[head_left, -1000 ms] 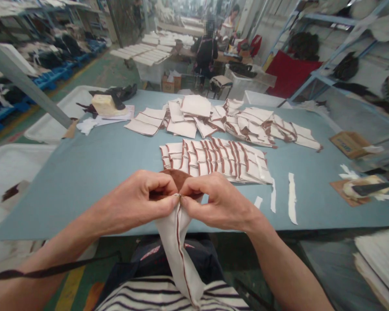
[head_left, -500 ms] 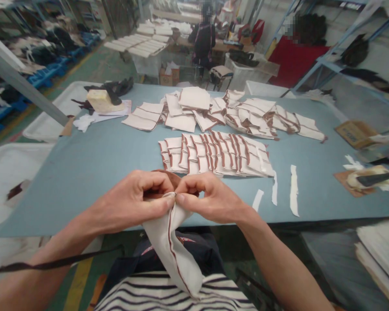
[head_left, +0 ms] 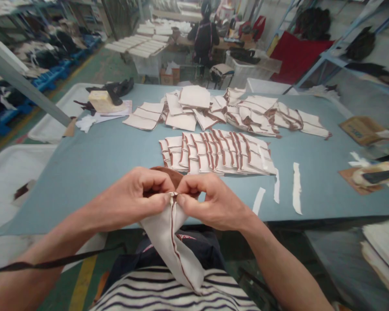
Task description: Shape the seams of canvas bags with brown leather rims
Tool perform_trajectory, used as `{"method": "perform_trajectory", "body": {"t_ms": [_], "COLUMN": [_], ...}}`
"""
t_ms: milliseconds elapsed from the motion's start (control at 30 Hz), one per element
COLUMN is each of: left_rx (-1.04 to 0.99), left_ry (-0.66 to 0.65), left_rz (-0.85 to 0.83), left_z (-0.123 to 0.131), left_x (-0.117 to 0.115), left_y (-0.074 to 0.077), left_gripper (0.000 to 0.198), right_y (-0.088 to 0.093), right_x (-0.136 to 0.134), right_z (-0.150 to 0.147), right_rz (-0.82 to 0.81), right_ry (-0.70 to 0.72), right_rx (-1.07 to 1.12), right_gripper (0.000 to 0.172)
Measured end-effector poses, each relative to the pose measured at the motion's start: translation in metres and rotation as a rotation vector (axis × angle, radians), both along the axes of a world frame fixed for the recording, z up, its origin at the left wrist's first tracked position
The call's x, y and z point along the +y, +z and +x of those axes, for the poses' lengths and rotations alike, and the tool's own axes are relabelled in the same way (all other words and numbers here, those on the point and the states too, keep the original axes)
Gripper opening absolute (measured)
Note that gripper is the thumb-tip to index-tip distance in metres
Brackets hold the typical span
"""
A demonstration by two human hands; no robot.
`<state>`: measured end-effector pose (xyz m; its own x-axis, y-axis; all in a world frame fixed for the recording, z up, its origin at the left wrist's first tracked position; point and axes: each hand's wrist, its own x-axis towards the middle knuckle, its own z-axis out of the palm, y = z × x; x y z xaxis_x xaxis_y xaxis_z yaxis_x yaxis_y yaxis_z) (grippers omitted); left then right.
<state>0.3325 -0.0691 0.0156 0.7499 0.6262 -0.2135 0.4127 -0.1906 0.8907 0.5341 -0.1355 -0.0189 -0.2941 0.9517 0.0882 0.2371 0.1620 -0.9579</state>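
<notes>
A white fabric piece (head_left: 164,233) with a brown-edged seam hangs from both hands in front of my body. My left hand (head_left: 141,194) pinches its upper end at the left of the seam. Opposite it, my right hand (head_left: 207,198) pinches the same end, with the two thumbs close together. Part of a brown underside shows behind the fingers. Just beyond the hands lies an overlapping row of white, brown-edged fabric pieces (head_left: 210,151). Behind that row is a loose pile of similar pieces (head_left: 194,98).
On the blue-grey table (head_left: 94,172), white strips (head_left: 297,188) lie at the right. A cardboard box (head_left: 359,129) and a tape roll (head_left: 366,176) sit near the right edge. A yellowish block (head_left: 100,102) rests at the back left. Another person (head_left: 203,36) is in the background.
The thumbs have drawn slightly apart, and the seam at the top of the fabric shows a little more open. The view has shifted slightly.
</notes>
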Motion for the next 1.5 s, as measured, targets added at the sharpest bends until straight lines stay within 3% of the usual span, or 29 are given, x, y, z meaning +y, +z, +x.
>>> {"method": "perform_trajectory", "body": {"t_ms": [133, 433, 633, 933, 1067, 1200, 1500], "left_rx": [-0.014, 0.047, -0.018, 0.01, 0.055, 0.021, 0.005], "left_ry": [-0.034, 0.021, 0.012, -0.027, -0.066, -0.081, 0.013], "left_rz": [-0.06, 0.212, 0.042, -0.03, -0.038, -0.159, -0.201], "left_z": [-0.004, -0.008, -0.007, -0.013, -0.019, -0.022, -0.018], "left_x": [0.005, -0.002, 0.002, 0.007, 0.011, 0.014, 0.01], "left_y": [-0.004, -0.004, -0.003, -0.004, -0.004, -0.003, -0.001], "left_gripper": [0.024, 0.029, 0.028, 0.037, 0.038, 0.042, 0.039], "right_y": [-0.002, -0.006, -0.009, -0.009, -0.01, -0.006, 0.008], "right_x": [0.001, 0.005, 0.008, 0.007, 0.009, 0.012, 0.013], "right_z": [0.0, -0.003, -0.002, 0.003, 0.002, -0.002, -0.002], "right_rz": [-0.036, 0.028, 0.006, -0.033, -0.042, -0.018, -0.001], "right_ry": [0.026, -0.006, 0.06, 0.14, 0.118, 0.09, 0.068], "right_rx": [0.045, -0.027, 0.05, 0.052, 0.059, 0.047, -0.049], "right_gripper": [0.015, 0.011, 0.014, 0.023, 0.023, 0.02, 0.017]}}
